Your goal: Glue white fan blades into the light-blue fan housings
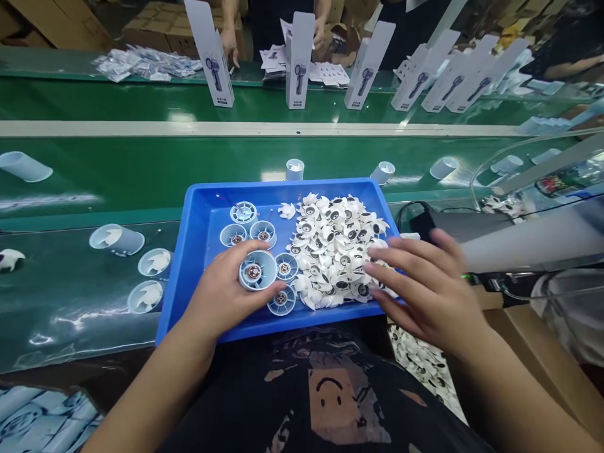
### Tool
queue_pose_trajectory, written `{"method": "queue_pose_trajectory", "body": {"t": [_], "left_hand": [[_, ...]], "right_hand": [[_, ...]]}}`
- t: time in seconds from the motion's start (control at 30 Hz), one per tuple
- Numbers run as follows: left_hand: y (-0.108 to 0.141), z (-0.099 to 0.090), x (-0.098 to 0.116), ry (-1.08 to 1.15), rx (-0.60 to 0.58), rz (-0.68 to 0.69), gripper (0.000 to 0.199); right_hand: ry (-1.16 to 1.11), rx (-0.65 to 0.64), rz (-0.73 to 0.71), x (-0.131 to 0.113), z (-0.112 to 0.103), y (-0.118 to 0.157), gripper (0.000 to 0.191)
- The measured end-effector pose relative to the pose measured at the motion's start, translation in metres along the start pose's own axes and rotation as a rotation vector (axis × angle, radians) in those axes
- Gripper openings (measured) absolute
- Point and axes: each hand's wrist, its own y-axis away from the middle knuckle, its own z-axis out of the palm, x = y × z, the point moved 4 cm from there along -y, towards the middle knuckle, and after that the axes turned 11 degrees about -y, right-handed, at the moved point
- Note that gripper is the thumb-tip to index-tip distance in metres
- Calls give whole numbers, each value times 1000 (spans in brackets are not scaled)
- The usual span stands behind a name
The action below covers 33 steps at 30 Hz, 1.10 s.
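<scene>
My left hand (219, 286) grips a light blue round fan housing (268, 261) between thumb and fingers, with its open end and the motor inside facing me. Below it is a blue plastic tray (198, 251). Several more fan housings (233, 235) stand in the tray around my left hand. A heap of white fan impellers (335, 242) with dark hubs fills the tray's right half, and one loose impeller (286, 211) lies apart from it. My right hand (431, 292), slightly blurred, hovers at the heap's right edge, fingers spread, with nothing visible in it.
Light blue cylinders (123, 240) with white impellers lie left of the tray. Others (295, 168) sit on the green conveyor (226, 157) behind it. Upright white boxes (300, 69) line the far side, where a co-worker's hand (229, 45) shows. A carton (533, 352) stands lower right.
</scene>
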Motion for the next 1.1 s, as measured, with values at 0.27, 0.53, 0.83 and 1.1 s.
{"method": "queue_pose_trajectory", "body": {"t": [0.27, 0.53, 0.83, 1.1], "left_hand": [[4, 0, 4, -49, 6, 62, 46], [7, 1, 5, -70, -6, 128, 46], [6, 2, 10, -85, -40, 163, 42], [10, -1, 5, 111, 42, 11, 55]], "right_hand": [[241, -95, -72, 31, 37, -12, 25], [325, -119, 120, 24, 43, -21, 15], [396, -131, 346, 9, 58, -17, 12], [276, -95, 349, 5, 50, -28, 21]]}}
